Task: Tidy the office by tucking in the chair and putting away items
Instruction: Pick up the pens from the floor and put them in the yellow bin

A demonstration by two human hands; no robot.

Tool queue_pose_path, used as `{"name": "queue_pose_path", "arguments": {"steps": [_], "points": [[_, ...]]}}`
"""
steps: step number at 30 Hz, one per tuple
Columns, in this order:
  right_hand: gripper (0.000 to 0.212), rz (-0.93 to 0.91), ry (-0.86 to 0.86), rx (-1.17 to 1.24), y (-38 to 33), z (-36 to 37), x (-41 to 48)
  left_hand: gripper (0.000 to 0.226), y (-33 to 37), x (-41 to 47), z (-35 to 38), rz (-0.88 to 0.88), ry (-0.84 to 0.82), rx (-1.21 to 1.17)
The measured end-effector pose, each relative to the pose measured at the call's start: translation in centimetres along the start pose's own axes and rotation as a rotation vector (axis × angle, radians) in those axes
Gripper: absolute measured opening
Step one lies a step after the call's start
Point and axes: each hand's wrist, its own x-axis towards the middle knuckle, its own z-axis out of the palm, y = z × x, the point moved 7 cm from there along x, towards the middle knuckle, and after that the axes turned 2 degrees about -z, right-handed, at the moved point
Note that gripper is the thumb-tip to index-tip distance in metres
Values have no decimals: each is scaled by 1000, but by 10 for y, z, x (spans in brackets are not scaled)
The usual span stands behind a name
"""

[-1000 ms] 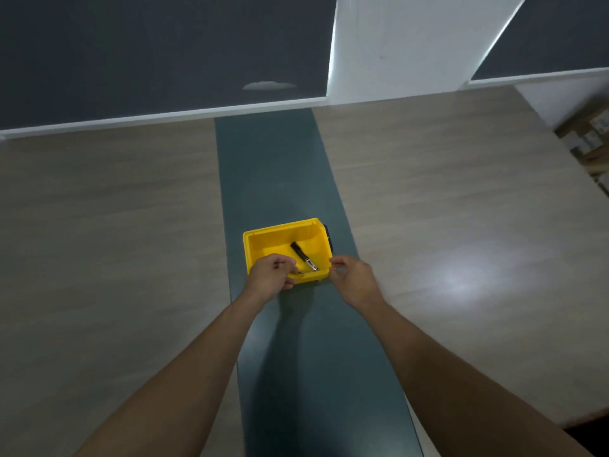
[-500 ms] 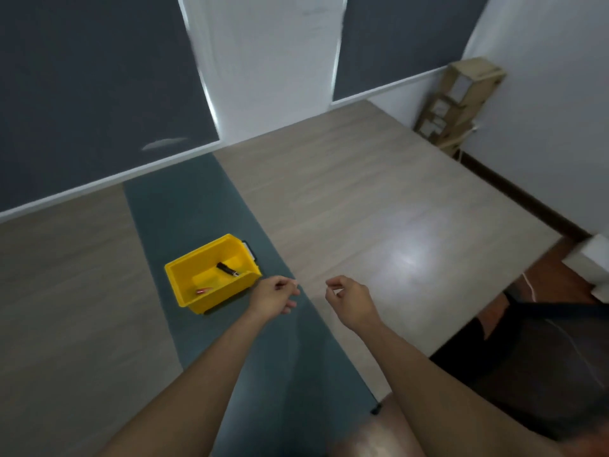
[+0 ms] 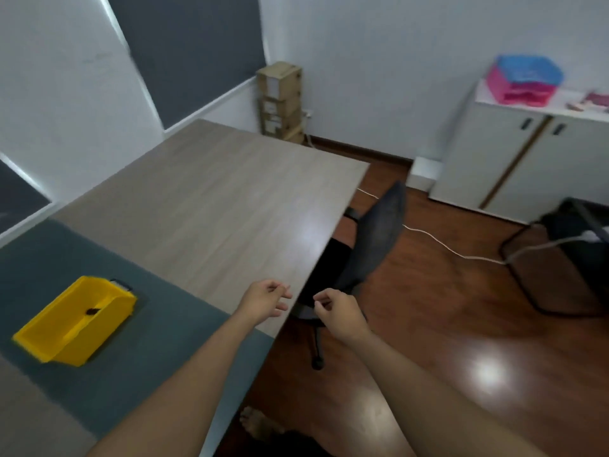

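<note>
Our fingers were loosely curled and held nothing: left hand (image 3: 263, 301) above the desk (image 3: 211, 206) edge, right hand (image 3: 339, 313) just past it over the chair (image 3: 379, 239). Both forearms reached forward. The chair stood beside the desk's right edge, backrest tilted away toward open wood floor (image 3: 461, 324). The yellow bin (image 3: 75, 321) sat well left on the dark mat (image 3: 148, 351), long axis diagonal.
</note>
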Motion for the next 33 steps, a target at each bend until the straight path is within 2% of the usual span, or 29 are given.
{"name": "queue_pose_path", "arguments": {"steps": [14, 23, 33], "points": [[14, 462, 530, 155, 255, -207, -224, 24, 70, -64, 349, 133, -539, 400], [17, 770, 797, 232, 385, -279, -365, 25, 78, -110, 554, 147, -824, 517], [11, 1041, 958, 323, 514, -336, -481, 25, 61, -138, 768, 139, -1055, 718]]}}
